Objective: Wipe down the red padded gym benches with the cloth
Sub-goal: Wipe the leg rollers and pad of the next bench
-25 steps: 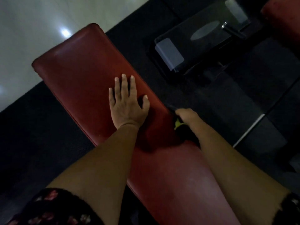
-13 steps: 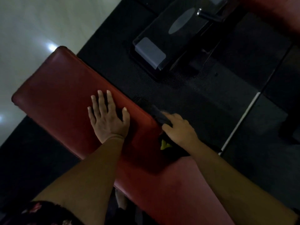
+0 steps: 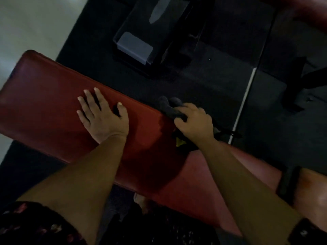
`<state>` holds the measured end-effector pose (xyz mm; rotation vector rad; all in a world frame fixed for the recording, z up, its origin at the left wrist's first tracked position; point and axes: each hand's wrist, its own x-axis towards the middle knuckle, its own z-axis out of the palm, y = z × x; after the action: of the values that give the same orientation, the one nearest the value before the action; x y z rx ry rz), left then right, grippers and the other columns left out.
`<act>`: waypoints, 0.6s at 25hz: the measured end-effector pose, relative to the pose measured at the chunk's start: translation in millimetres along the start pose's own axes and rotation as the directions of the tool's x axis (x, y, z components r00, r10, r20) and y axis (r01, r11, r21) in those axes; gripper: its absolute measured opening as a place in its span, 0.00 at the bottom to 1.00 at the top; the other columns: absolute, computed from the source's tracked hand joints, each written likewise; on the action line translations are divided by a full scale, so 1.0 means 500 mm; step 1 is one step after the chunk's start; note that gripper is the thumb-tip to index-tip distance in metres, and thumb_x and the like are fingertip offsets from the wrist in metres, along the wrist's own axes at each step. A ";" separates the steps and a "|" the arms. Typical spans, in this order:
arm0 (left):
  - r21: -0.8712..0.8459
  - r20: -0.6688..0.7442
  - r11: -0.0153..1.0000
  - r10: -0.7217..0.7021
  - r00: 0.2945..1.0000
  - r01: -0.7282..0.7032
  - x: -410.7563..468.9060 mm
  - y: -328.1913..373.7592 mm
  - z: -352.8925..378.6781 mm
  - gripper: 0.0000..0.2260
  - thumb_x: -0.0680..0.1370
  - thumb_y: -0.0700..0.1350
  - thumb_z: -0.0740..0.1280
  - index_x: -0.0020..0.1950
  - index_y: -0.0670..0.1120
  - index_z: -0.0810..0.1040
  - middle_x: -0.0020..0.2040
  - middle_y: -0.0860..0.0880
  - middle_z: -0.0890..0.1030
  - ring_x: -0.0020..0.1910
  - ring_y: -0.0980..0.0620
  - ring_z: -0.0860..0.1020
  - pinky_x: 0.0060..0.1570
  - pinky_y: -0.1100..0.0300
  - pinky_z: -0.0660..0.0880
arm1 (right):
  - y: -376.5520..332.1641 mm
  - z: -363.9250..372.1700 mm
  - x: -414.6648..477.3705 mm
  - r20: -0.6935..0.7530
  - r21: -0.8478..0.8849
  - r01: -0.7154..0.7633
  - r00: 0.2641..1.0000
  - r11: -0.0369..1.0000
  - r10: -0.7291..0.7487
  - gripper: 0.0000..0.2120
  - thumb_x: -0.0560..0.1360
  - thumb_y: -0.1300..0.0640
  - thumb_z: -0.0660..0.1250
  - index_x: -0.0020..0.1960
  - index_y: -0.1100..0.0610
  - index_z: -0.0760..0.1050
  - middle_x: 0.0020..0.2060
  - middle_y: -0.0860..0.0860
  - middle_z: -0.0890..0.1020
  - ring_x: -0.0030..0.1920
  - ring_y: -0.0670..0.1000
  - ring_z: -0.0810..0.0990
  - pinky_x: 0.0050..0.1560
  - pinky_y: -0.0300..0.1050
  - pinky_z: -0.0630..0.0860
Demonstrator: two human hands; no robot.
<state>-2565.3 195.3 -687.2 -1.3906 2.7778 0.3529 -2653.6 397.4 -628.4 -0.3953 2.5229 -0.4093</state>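
Red padded bench [image 3: 44, 103] is seen with its long axis running from upper left to lower right in the head view, rounded end at upper left. Dark grey cloth [image 3: 169, 108] is bunched at the far long edge of the pad, roughly mid-length, and is gripped by the right hand [image 3: 194, 122], fingers curled over it. Part of the cloth sticks out past the fingertips toward the black floor mat [image 3: 212, 76]. A small yellow patch [image 3: 180, 142] is visible under the right wrist; whether it belongs to the cloth cannot be told. Left hand [image 3: 104, 117] is laid flat on the pad, fingers spread, nothing held, presumably used as a brace. It is placed left of the cloth, between it and the rounded end. Key relation: most of the exposed pad lies left of the cloth along the long axis, so a stroke that way is probably needed, and the left hand is judged to be in its path. Near half of the pad, toward the body, is also reachable across the short axis. A second red bench [image 3: 315, 13] is partly seen at top right, well apart.
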 end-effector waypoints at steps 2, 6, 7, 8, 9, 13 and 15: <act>-0.002 -0.013 1.000 0.009 1.000 -0.009 -0.002 0.000 -0.002 0.33 0.80 0.59 0.51 0.81 0.47 0.48 0.81 0.44 0.49 0.80 0.44 0.46 0.77 0.45 0.43 | 0.056 -0.015 -0.003 0.076 0.059 -0.008 0.997 0.998 0.003 0.24 0.72 0.42 0.58 0.66 0.46 0.75 0.68 0.47 0.72 0.63 0.55 0.72 0.62 0.54 0.70; -0.001 -0.020 1.000 0.005 1.000 -0.005 -0.001 0.001 -0.001 0.33 0.80 0.58 0.53 0.81 0.47 0.48 0.81 0.45 0.48 0.80 0.45 0.45 0.77 0.45 0.43 | 0.109 -0.041 0.016 0.309 -0.089 -0.356 0.878 0.930 0.366 0.24 0.73 0.38 0.57 0.61 0.50 0.75 0.63 0.54 0.75 0.61 0.60 0.74 0.59 0.52 0.71; 0.000 -0.018 1.000 0.007 1.000 -0.007 -0.001 0.000 -0.001 0.33 0.80 0.59 0.52 0.81 0.47 0.48 0.81 0.45 0.48 0.80 0.45 0.44 0.77 0.45 0.42 | 0.095 -0.030 0.011 0.248 -0.203 -0.311 0.901 0.929 0.356 0.25 0.76 0.38 0.55 0.64 0.51 0.74 0.64 0.54 0.75 0.62 0.60 0.73 0.60 0.54 0.69; -0.002 -0.017 1.000 0.011 1.000 -0.011 0.000 0.000 0.000 0.33 0.80 0.59 0.52 0.81 0.47 0.48 0.81 0.45 0.48 0.80 0.45 0.44 0.77 0.45 0.42 | 0.075 -0.022 0.000 0.162 -0.285 -0.214 0.950 0.934 0.267 0.24 0.78 0.40 0.54 0.67 0.51 0.73 0.65 0.54 0.74 0.63 0.60 0.71 0.61 0.55 0.68; -0.004 -0.018 1.000 0.018 1.000 -0.018 0.001 -0.002 0.001 0.33 0.80 0.59 0.52 0.81 0.47 0.47 0.81 0.45 0.47 0.80 0.45 0.44 0.77 0.45 0.42 | 0.062 -0.021 -0.020 0.094 -0.308 -0.126 0.982 0.943 0.162 0.23 0.79 0.42 0.54 0.70 0.50 0.71 0.66 0.53 0.72 0.64 0.60 0.70 0.61 0.56 0.67; -0.004 0.018 0.999 0.043 0.999 -0.043 -0.003 -0.006 -0.006 0.33 0.81 0.59 0.54 0.81 0.47 0.46 0.81 0.44 0.47 0.80 0.45 0.43 0.77 0.45 0.41 | 0.157 -0.066 -0.093 0.097 -0.222 -0.152 0.979 0.963 0.177 0.21 0.80 0.45 0.57 0.71 0.49 0.69 0.69 0.52 0.69 0.64 0.58 0.69 0.61 0.54 0.69; -0.044 0.027 0.988 0.147 0.989 -0.146 -0.004 -0.012 -0.016 0.33 0.80 0.55 0.56 0.81 0.48 0.47 0.81 0.45 0.48 0.80 0.45 0.44 0.77 0.46 0.40 | 0.201 -0.074 -0.115 0.068 -0.276 -0.422 0.888 0.864 0.455 0.22 0.80 0.44 0.55 0.69 0.53 0.70 0.65 0.54 0.72 0.63 0.60 0.69 0.60 0.55 0.68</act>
<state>-2558.5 191.8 -680.6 -1.1811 2.8716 0.4330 -2647.1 516.9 -608.6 0.0705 2.4414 0.1176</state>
